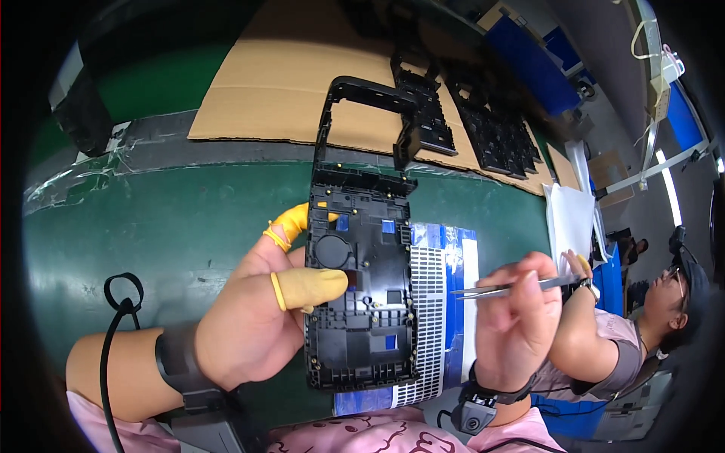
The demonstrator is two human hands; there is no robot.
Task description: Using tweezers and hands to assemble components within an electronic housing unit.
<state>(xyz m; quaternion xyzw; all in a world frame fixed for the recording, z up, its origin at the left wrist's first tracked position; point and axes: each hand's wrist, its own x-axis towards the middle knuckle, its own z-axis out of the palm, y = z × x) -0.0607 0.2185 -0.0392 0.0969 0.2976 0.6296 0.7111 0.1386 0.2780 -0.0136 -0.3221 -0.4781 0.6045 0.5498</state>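
My left hand (260, 302) grips a black plastic frame (362, 260) by its left side, thumb across its face. Yellow finger cots cover that thumb and a fingertip. The frame has an open loop at its far end, small brass-coloured inserts, a round recess and several cut-outs through which blue shows. To its right, my right hand (521, 317) pinches metal tweezers (491, 291), whose tips point left toward the frame without touching it. Under the frame lies a sheet with rows of small dark strips (429, 302) on a blue-and-white backing.
Cardboard (257, 98) covers the far part of the green table (189, 226), with more black plastic frames (491, 136) on it. White paper sheets (570, 219) sit at the right edge. Another person (604, 340) works close by on the right. A black cable (106, 362) loops by my left forearm.
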